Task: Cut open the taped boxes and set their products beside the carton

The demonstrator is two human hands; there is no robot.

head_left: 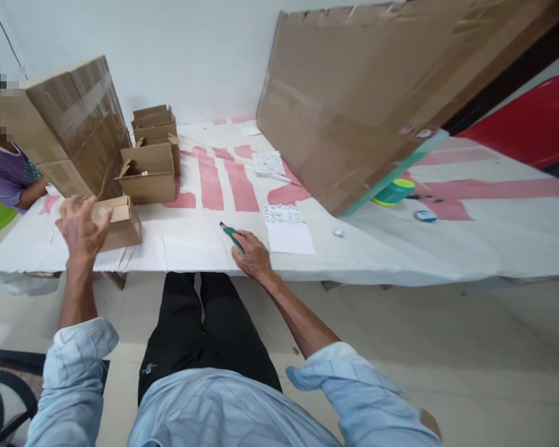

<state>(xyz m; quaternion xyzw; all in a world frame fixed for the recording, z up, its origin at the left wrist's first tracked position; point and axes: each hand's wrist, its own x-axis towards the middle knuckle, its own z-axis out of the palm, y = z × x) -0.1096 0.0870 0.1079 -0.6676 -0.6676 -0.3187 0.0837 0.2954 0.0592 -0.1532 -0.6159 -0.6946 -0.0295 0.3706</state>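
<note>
My left hand (81,230) is at the left end of a small closed cardboard box (123,226) near the table's front edge. Its fingers are spread, with the thumb over the box; the box's far left end is hidden behind the hand. In my right hand (253,256) is a slim green box cutter (231,236) with a dark tip, pointing away to the left. That hand rests low over the white table cover, just left of a paper sheet (291,239) with small printed or drawn marks along its top.
Open cardboard boxes (149,174) stand in a row behind the small box, beside stacked taped cartons (81,118). A large cardboard panel (354,105) leans at the back right. Nearby lie a green tape roll (394,192) and a small round item (425,216). Another person (4,174) is at far left.
</note>
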